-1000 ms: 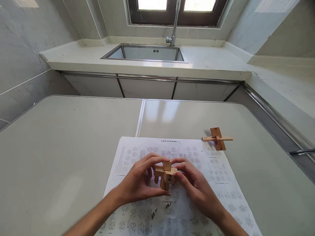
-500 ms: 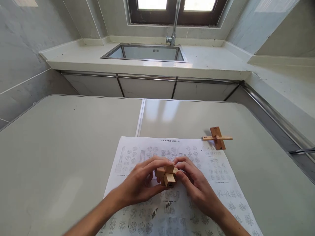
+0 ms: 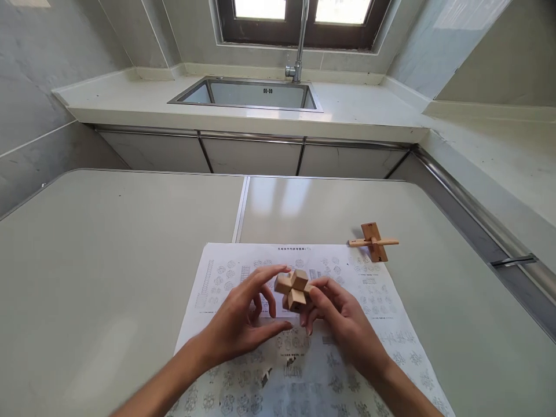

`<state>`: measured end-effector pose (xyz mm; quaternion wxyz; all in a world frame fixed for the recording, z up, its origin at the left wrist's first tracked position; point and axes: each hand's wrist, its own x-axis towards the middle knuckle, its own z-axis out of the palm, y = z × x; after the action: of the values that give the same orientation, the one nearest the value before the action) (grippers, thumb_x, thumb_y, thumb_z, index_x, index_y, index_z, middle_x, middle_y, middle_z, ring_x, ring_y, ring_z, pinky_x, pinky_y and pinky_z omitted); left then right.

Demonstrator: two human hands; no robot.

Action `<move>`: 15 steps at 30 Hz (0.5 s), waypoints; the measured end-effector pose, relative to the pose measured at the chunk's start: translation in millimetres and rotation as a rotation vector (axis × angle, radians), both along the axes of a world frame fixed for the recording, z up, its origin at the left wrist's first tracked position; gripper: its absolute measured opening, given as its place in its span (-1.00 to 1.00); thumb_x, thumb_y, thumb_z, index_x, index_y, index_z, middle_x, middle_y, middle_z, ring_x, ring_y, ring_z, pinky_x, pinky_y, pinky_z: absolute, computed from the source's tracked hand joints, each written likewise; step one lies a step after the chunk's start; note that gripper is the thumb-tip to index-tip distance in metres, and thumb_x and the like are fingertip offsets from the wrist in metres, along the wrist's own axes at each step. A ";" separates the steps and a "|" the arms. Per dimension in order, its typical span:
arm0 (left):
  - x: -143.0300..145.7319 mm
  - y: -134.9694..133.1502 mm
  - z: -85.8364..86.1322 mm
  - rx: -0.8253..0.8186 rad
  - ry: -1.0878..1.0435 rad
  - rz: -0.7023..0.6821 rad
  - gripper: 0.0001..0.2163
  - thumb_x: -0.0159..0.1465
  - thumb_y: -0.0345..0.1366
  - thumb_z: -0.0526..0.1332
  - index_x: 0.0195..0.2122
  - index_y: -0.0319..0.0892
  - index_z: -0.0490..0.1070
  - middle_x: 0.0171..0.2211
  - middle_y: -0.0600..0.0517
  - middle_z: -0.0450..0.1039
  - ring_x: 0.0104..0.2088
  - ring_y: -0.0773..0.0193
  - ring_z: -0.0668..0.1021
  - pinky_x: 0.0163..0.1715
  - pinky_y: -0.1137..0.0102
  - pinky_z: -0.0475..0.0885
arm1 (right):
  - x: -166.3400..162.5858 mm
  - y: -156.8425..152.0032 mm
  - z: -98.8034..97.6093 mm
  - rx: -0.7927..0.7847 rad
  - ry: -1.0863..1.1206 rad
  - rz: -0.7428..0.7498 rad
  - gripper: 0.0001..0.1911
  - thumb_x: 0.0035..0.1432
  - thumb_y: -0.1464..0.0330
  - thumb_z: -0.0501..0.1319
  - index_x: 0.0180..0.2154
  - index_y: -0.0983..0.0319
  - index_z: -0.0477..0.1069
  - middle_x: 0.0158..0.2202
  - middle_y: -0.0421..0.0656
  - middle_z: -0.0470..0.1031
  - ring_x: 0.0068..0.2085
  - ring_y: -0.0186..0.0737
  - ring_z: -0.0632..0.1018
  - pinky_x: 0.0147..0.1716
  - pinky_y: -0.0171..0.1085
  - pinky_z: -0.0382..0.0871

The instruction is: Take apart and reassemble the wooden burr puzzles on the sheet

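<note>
A small wooden interlocking puzzle (image 3: 294, 289) made of crossed blocks is held just above a printed instruction sheet (image 3: 304, 347). My right hand (image 3: 336, 315) grips it from the right and below, fingers closed on the blocks. My left hand (image 3: 243, 315) is beside it on the left, fingers spread, with only the index fingertip touching the puzzle's top left block. A second wooden piece (image 3: 373, 242), a flat block crossed by a thin stick, lies on the table beyond the sheet's top right corner.
The sheet lies on a pale grey table (image 3: 108, 260) with a seam down its middle. Beyond it are a counter with a steel sink (image 3: 245, 94) and tap (image 3: 297, 46) under a window. A metal rail (image 3: 478, 208) runs along the right.
The puzzle has been turned and lifted a little farther away. My left hand has loosened from gripping it to spread fingers; the right still holds it. The view shifted slightly.
</note>
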<state>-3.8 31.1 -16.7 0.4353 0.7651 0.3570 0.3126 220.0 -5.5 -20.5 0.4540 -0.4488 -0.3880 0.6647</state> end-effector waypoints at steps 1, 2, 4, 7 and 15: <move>0.3 -0.1 0.8 -0.031 0.003 0.020 -0.24 0.27 -0.39 0.46 0.40 0.16 0.15 0.28 -0.10 0.40 -0.30 0.38 0.59 -0.48 0.52 0.50 | 1.2 1.4 -1.1 -0.028 0.043 -0.047 -0.66 0.38 0.04 0.31 -0.19 0.18 0.46 -0.36 -0.18 0.56 -0.39 -0.25 0.54 -0.35 -0.28 0.47; 0.5 -0.2 1.6 -0.054 0.005 0.035 -0.24 0.27 -0.37 0.46 0.40 0.16 0.14 0.30 -0.10 0.37 -0.32 0.39 0.59 -0.50 0.53 0.50 | 2.5 3.1 -2.3 -0.051 0.084 -0.099 -0.66 0.35 0.04 0.34 -0.21 0.18 0.45 -0.34 -0.17 0.57 -0.40 -0.27 0.52 -0.37 -0.29 0.45; 1.0 0.1 2.9 -0.075 0.009 0.056 -0.26 0.28 -0.34 0.46 0.39 0.15 0.14 0.33 -0.12 0.33 -0.33 0.40 0.58 -0.52 0.54 0.49 | 5.1 6.7 -4.4 -0.073 0.150 -0.204 -0.64 0.28 0.03 0.39 -0.23 0.19 0.45 -0.26 -0.14 0.59 -0.41 -0.30 0.47 -0.40 -0.30 0.43; 1.6 1.1 4.3 -0.084 0.023 0.072 -0.31 0.30 -0.30 0.45 0.37 0.11 0.16 0.28 -0.13 0.37 -0.37 0.42 0.56 -0.53 0.53 0.49 | 7.9 10.0 -5.3 -0.081 0.168 -0.340 -0.62 0.20 0.05 0.44 -0.22 0.17 0.42 -0.22 -0.14 0.59 -0.42 -0.30 0.47 -0.41 -0.30 0.44; 3.0 2.6 4.1 -0.015 0.056 0.053 -0.49 0.37 -0.29 0.37 0.30 0.05 0.28 0.23 -0.13 0.37 -0.38 0.41 0.58 -0.52 0.50 0.51 | 9.8 8.0 -0.5 -0.008 -0.090 -0.563 -0.60 0.24 0.08 0.44 -0.26 0.12 0.29 -0.17 -0.15 0.66 -0.41 -0.27 0.60 -0.36 -0.25 0.57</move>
<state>-0.8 33.7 -12.6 0.4226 0.7604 0.3917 0.2996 229.8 2.5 -21.0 0.6011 -0.5699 -0.2653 0.4934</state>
